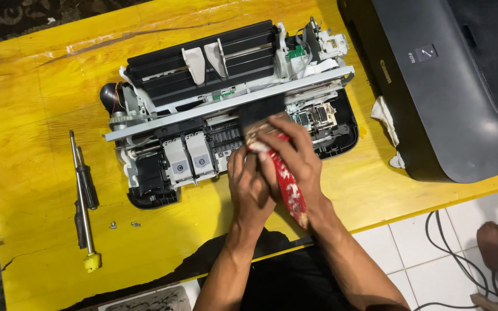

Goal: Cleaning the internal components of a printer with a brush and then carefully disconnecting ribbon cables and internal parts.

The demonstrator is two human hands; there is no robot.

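An opened printer mechanism (203, 92) without its cover lies on a yellow table (36, 103). My right hand (295, 152) grips a flat paintbrush with a red, paint-stained handle (290, 187); its dark bristles (260, 112) press on the printer's middle, near the metal rail. My left hand (249, 184) rests against the brush and the right hand, fingers curled around the ferrule. Two ink cartridges (188, 161) sit in the carriage just left of my hands.
Two screwdrivers (83, 196), one with a yellow tip, lie at the table's left, with small screws (123, 224) beside them. The black printer cover (451, 80) stands at the right, a white cloth (386, 115) under its edge. Cables (442, 247) and a bare foot (494, 245) are on the tiled floor.
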